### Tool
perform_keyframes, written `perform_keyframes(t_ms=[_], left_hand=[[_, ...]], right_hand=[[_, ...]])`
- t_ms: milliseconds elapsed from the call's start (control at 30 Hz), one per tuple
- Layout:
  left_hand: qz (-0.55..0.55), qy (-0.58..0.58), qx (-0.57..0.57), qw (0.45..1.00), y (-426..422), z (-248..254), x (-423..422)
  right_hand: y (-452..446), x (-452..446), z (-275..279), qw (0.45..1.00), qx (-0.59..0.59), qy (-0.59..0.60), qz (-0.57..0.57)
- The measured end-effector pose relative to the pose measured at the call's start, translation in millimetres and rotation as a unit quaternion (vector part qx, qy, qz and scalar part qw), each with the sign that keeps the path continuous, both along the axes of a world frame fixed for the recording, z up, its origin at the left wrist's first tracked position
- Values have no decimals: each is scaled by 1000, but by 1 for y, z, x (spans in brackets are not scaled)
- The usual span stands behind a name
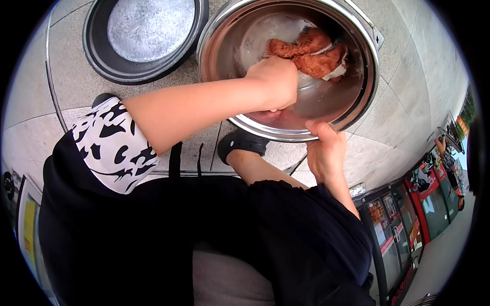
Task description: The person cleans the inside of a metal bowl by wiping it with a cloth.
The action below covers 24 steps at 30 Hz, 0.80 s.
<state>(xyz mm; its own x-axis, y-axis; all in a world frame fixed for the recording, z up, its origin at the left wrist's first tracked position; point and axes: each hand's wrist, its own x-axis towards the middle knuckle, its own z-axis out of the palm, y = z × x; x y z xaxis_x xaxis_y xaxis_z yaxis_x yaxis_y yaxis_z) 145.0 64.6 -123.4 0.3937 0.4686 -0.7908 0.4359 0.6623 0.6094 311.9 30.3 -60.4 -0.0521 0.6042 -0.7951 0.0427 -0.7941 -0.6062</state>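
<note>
Outdoor pale-grey tiled paving (403, 102) spreads all round, w/ red-trimmed glass shopfronts (393, 219) off to the R. Big round shiny steel pot (278, 136) is by the person's feet, round black pan w/ mottled grey btm (122, 69) just beside it. Rumpled orange-brown cloth-like bundle w/ white edge (306, 46) lies inside the pot, next to L hand (274, 84), curled into a fist; can't tell if it holds anything. R hand (326, 153) grips the near rim, thumb on top. Prob. best: firm rim hold, steady pot, even pressure inside. Shop signs too small to read
</note>
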Motion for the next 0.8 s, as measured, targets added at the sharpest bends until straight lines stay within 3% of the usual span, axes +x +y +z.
perform_keyframes(t_ms=[67, 100, 200, 233, 300, 333, 500, 600, 667, 800], left_hand=[[-73, 121, 235, 962, -17, -6, -3], [-73, 121, 236, 961, -20, -6, -3], [-155, 47, 435, 886, -23, -6, 1], [-155, 46, 435, 886, -21, -7, 4], [-114, 13, 661, 741, -17, -10, 12], [-135, 39, 696, 704, -12, -12, 17], [-197, 24, 675, 711, -9, -14, 9], [-314, -30, 655, 687, -16, -11, -4], [-293, -34, 671, 680, 0, -9, 1], [-261, -19, 679, 686, 2, -12, 10]], right_hand=[[-4, 4, -1, 1000, -8, -10, -18], [-4, 9, -4, 1000, -11, -1, -22], [-2, 6, -5, 999, -12, 16, -25], [-2, 5, -4, 999, -11, 24, -24], [-3, 7, -5, 999, -17, 27, -19], [-4, 8, -6, 999, -24, 31, -13], [2, 0, -1, 999, -36, 12, -32], [3, -1, 0, 999, -46, 14, 0], [0, -1, 1, 998, -59, 12, 24], [1, -7, 0, 998, -47, -11, -39]])
